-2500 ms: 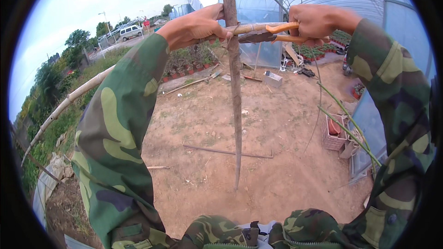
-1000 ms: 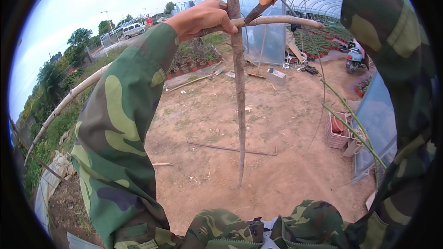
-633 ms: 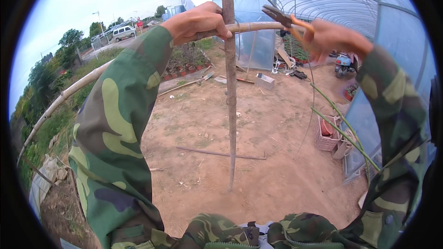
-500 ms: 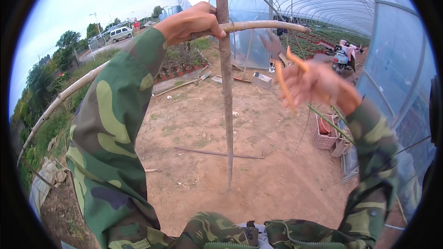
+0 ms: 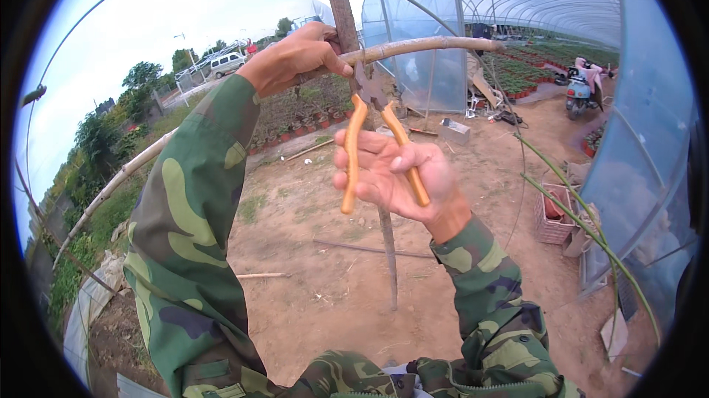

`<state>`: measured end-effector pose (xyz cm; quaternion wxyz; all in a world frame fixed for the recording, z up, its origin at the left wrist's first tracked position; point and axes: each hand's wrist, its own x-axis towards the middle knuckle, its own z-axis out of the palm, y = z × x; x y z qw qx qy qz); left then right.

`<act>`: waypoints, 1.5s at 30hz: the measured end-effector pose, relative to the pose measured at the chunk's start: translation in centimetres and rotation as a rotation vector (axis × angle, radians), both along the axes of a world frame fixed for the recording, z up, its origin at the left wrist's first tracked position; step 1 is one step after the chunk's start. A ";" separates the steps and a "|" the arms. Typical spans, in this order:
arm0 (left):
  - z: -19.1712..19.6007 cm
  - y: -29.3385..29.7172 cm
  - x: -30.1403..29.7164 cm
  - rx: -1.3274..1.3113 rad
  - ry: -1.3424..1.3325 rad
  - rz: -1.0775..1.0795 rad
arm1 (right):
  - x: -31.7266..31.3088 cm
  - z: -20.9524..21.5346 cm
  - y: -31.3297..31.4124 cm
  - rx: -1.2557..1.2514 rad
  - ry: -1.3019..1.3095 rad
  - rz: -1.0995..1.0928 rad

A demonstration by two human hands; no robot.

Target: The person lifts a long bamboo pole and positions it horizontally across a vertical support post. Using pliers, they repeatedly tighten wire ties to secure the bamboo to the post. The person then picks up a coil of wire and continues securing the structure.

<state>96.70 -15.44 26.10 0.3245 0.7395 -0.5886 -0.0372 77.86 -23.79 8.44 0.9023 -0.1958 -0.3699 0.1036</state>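
A bent bamboo pole crosses an upright wooden post in front of me. My left hand is closed around the pole just left of the post, its thumb lying along the pole. Below the crossing, my right hand holds pliers with orange handles. The handles are spread apart, one across the fingers and the other under the thumb. The dark jaws point up, overlapping the post just under the pole; whether they touch anything there I cannot tell.
A plastic-covered greenhouse with rows of potted plants stands at the right, a scooter at its opening. Green stems hang at the right, near a crate. A thin rod lies on the dirt.
My right hand has brought the pliers leftward from the right side to just below the crossing. My left hand keeps its hold on the pole. The view has shifted a little.
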 end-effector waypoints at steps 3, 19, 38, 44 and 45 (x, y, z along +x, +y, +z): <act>0.1 -0.1 -0.3 0.012 -0.011 0.036 | 0.8 0.5 0.0 0.081 -0.021 0.034; 0.4 0.0 1.0 0.061 -0.055 0.068 | 1.6 0.6 -1.0 0.121 -0.057 0.262; 0.2 -0.5 1.8 -0.011 0.007 0.029 | 1.9 1.0 -0.4 -0.025 0.061 -0.028; 0.6 -0.4 2.3 0.029 -0.105 0.044 | 2.6 0.5 -0.2 0.017 0.012 0.065; 0.5 -0.5 2.5 0.016 -0.098 0.036 | 2.8 0.3 -0.3 0.025 -0.006 0.082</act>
